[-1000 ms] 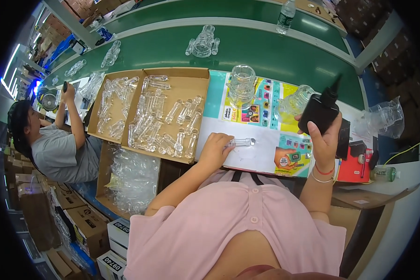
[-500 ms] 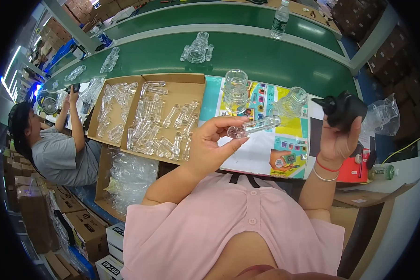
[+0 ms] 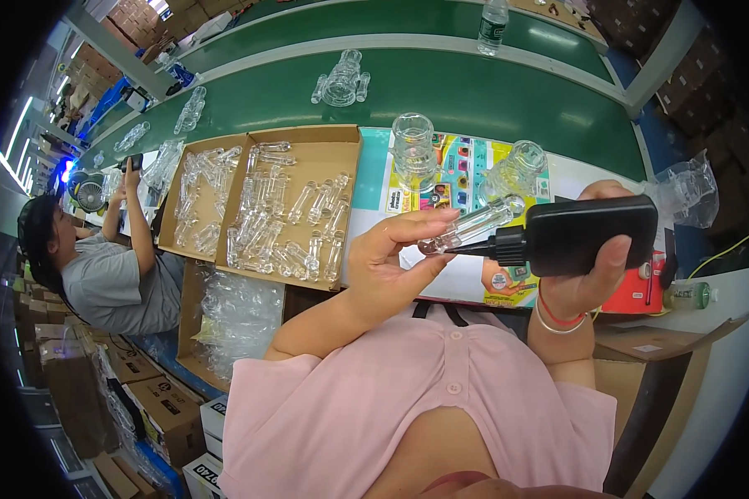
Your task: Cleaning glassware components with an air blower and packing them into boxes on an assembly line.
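Between the fingertips and thumb of my left hand [image 3: 399, 254] is a clear plastic tube-shaped piece [image 3: 483, 223] with a rounded end, pointing up and to the right. My right hand [image 3: 587, 287] is wrapped around a black squeeze bottle [image 3: 591, 235], tipped on its side. Its thin black nozzle [image 3: 473, 248] reaches to the near end of the clear piece, by my left thumb; whether it touches I cannot tell. Past my hands, a clear ribbed cylinder [image 3: 414, 150] stands on a printed colourful sheet [image 3: 455, 162]. A second clear ribbed part [image 3: 516, 170] is to its right.
A cardboard tray [image 3: 308, 137] at left holds several similar clear pieces. Below it, a box contains clear plastic bags [image 3: 237, 316]. Another clear assembly [image 3: 341, 81] rests on the green table [image 3: 441, 83]. A bagged clear part [image 3: 686, 193] lies at right. A co-worker [image 3: 112, 266] works at far left.
My right hand has brought the black bottle leftward and tipped it, so its nozzle now meets the clear piece's near end. My left hand keeps its hold, the piece tilted up slightly more.
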A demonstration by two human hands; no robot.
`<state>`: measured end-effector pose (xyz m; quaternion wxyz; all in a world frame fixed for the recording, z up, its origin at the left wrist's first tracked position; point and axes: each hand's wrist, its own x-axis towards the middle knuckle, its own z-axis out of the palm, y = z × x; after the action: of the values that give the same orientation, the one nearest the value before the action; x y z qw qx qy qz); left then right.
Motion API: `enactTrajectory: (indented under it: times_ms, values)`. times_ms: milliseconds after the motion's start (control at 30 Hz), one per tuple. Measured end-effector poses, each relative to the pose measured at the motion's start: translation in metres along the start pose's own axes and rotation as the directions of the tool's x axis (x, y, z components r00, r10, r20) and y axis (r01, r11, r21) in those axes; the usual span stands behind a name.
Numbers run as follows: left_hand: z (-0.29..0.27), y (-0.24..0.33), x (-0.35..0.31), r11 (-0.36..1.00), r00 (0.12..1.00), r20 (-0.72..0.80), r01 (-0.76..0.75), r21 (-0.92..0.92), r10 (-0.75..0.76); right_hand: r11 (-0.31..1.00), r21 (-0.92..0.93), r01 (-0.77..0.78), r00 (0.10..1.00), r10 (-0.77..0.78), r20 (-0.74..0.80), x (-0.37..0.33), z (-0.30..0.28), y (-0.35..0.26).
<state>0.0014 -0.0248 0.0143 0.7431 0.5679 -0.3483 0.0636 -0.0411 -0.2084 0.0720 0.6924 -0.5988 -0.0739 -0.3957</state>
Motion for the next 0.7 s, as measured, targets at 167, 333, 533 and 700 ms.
enactTrajectory:
  times_ms: [167,333,533,700]
  values:
    - [0.001,-0.002,0.0,1.0,1.0,-0.001,0.0,-0.019,0.0,0.987,-0.164,0.002,1.0,0.003,0.031,-0.007,0.004,-0.009]
    - [0.002,-0.002,0.002,0.999,0.999,-0.011,-0.037,-0.007,0.036,0.976,-0.213,0.037,0.999,-0.028,0.043,-0.01,0.007,-0.01]
    - [0.003,-0.001,0.002,0.999,0.999,-0.003,-0.034,-0.003,0.034,0.951,-0.294,0.095,0.995,-0.082,0.057,-0.012,0.004,-0.01]
    - [0.003,-0.002,0.003,0.999,0.999,-0.005,-0.053,-0.002,0.053,0.944,-0.314,0.103,0.994,-0.091,0.052,-0.015,0.004,-0.012]
